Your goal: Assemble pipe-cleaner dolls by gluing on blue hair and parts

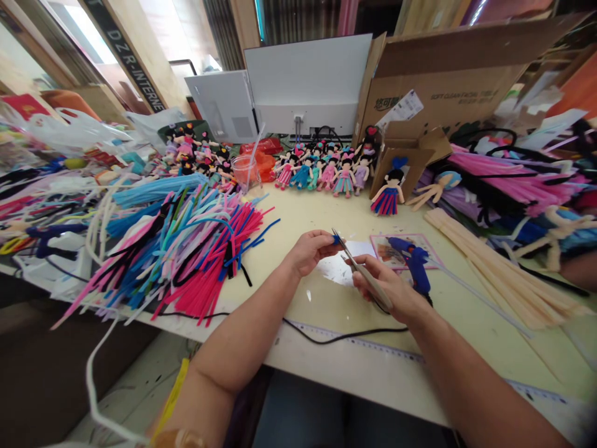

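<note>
Near the middle of the table, my left hand point(313, 250) pinches a small blue fuzzy piece point(336, 239), probably pipe cleaner, between thumb and fingers. My right hand point(385, 285) is closed around a pair of scissors point(368, 277). Their blades are parted and their tips reach the blue piece; whether they touch it I cannot tell. Just right of my right hand, a blue glue gun point(417, 267) lies partly on a pink-edged picture card point(380, 246). Under both hands is a white shiny sheet point(333, 269).
Loose pipe cleaners point(196, 249) heap up at the left, and a beige bundle point(508, 267) lies right. Small dolls point(326, 171) line the back before a monitor point(310, 81). One doll point(389, 193) leans on a cardboard box point(403, 152). A black cord point(336, 339) crosses the front edge.
</note>
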Action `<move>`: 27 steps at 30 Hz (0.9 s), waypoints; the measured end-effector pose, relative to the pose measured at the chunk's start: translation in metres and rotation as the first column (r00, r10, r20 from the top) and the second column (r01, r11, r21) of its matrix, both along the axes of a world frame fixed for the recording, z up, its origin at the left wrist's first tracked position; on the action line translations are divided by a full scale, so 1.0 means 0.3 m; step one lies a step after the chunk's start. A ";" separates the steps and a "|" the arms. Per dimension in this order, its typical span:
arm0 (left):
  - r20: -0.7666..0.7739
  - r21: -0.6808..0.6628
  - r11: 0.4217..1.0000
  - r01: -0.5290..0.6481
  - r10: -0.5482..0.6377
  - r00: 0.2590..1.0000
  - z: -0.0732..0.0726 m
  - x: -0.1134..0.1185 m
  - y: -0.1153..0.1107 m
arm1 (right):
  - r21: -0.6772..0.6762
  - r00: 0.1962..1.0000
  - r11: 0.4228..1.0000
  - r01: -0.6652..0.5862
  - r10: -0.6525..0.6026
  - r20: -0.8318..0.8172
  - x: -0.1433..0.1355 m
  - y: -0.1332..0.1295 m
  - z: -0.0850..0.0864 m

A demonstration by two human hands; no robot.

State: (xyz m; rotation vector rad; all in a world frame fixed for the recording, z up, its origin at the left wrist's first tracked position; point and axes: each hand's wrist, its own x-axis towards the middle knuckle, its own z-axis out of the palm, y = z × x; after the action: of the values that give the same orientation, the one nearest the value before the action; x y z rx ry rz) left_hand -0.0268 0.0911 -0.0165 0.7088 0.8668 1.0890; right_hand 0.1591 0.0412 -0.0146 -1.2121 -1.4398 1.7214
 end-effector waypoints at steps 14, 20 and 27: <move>-0.007 0.015 1.000 0.024 -0.024 1.000 0.006 -0.006 0.000 | -0.012 0.999 0.999 -0.030 0.030 -0.010 0.014 0.006 -0.017; -0.031 0.010 0.999 0.036 -0.035 0.999 0.011 -0.010 -0.003 | -0.046 1.000 0.999 0.007 -0.007 0.006 0.004 0.002 0.009; -0.274 0.090 0.993 -0.080 0.101 0.956 0.000 -0.023 0.013 | -0.024 0.998 0.998 0.057 -0.056 0.039 0.021 0.026 -0.023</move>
State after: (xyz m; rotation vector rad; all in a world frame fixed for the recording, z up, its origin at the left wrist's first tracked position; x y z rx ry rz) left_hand -0.0336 0.0949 -0.0165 0.9096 1.1101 1.1256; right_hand 0.1654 0.0490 -0.0214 -1.2935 -1.3962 1.6911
